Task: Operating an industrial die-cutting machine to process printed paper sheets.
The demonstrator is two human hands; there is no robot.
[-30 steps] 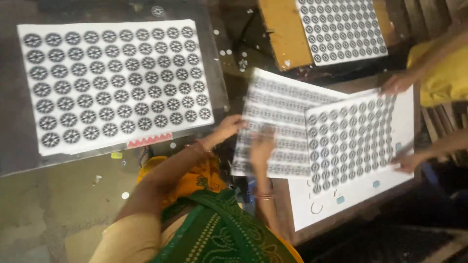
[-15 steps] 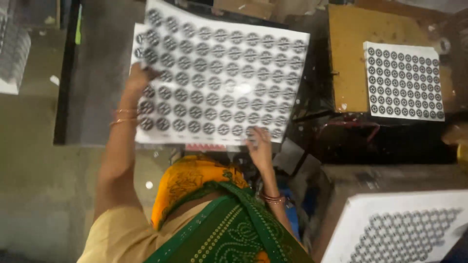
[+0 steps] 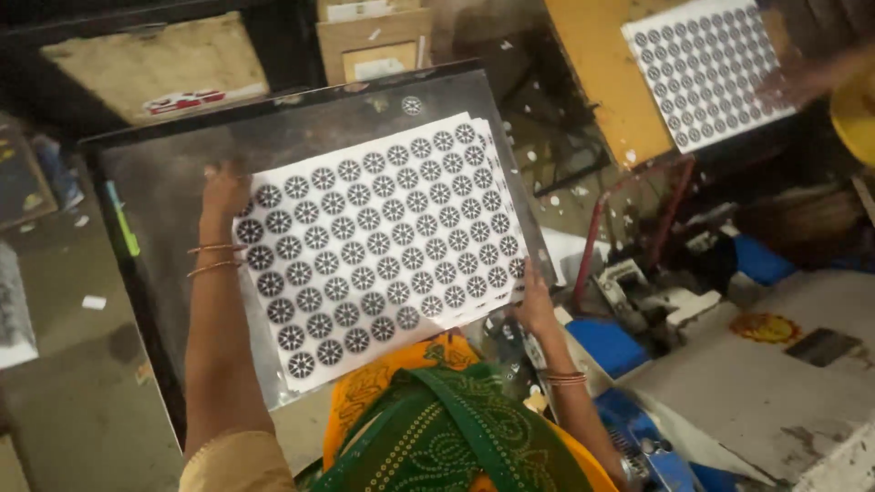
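Paper sheet [image 3: 383, 246], black round motifs

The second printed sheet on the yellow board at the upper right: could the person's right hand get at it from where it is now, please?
Probably not: the right hand grips the big printed sheet, and the second sheet lies far beyond a red frame.

The co-worker's hand [image 3: 791, 84] on the second printed sheet [image 3: 706, 68], up right of the dark table [image 3: 182, 182], is blurred, and that sheet's top corner runs off the frame. The left hand [image 3: 225, 189] hides the near sheet's [image 3: 383, 246] corner.
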